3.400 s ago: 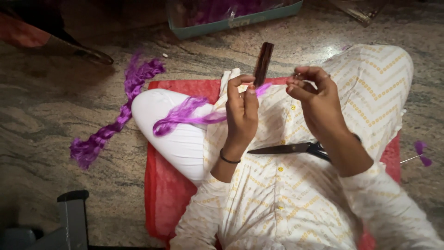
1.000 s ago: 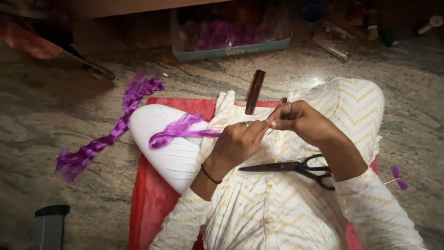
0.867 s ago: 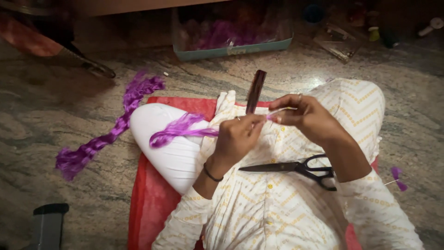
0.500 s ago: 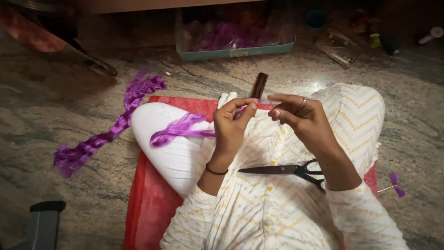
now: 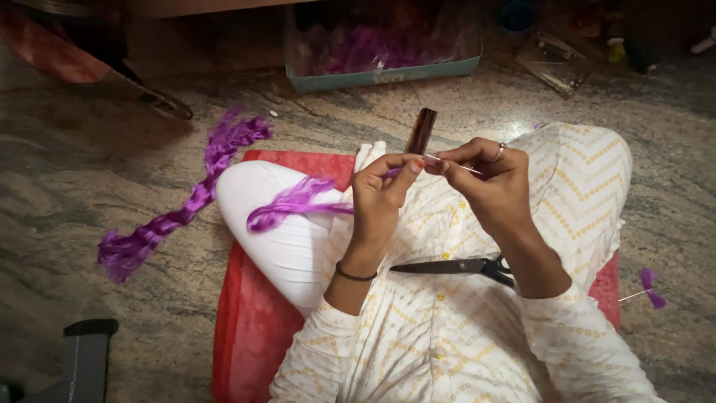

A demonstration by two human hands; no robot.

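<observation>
Your left hand is raised over your lap with thumb and fingers pinched on one end of a purple strand, which trails left from the grip and drapes over your white-clad knee. Your right hand sits just beside it, fingertips almost meeting the left ones, pinched narrow on a thin pale stick that pokes out both ways from the grip; its near end reaches the left fingertips where the strand is held. There is a ring on the right hand and a dark band on the left wrist. Just behind your hands a dark brown comb stands up from your lap. Black scissors lie shut across your lap below your wrists, handles toward your right forearm. You sit on a red mat on the stone floor. A long purple hank lies on the floor to your left, well apart from the hands. A tray with more purple fibre sits ahead of you, and a small purple tuft on a stick lies on the floor to your right.
</observation>
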